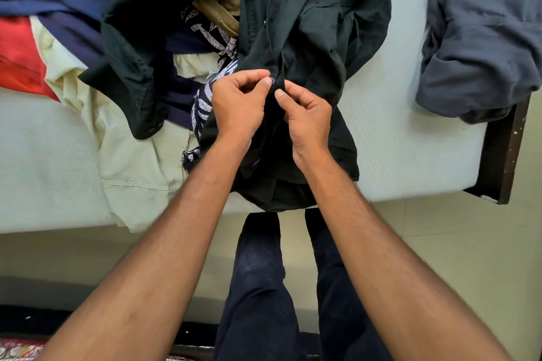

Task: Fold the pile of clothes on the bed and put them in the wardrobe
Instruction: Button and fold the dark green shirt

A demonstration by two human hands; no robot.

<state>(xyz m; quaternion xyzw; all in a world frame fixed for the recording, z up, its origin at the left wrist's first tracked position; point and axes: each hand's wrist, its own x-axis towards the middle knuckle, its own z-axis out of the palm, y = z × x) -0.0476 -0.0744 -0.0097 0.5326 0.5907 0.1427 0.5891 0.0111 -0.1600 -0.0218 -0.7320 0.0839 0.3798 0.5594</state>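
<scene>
Mid-frame, a dark shirt (308, 23) lies spread on the bed (396, 141), its lower end hanging over the near edge. The left hand (239, 105) and the right hand (308, 117) both have curled fingers and pinch the shirt's front edge on either side of a small button (272, 81). A tiny tag (256, 161) near the left wrist bears pale marks too small to read. The pile of clothes (73, 9) fills the upper left; a grey garment (484, 38) lies upper right.
</scene>
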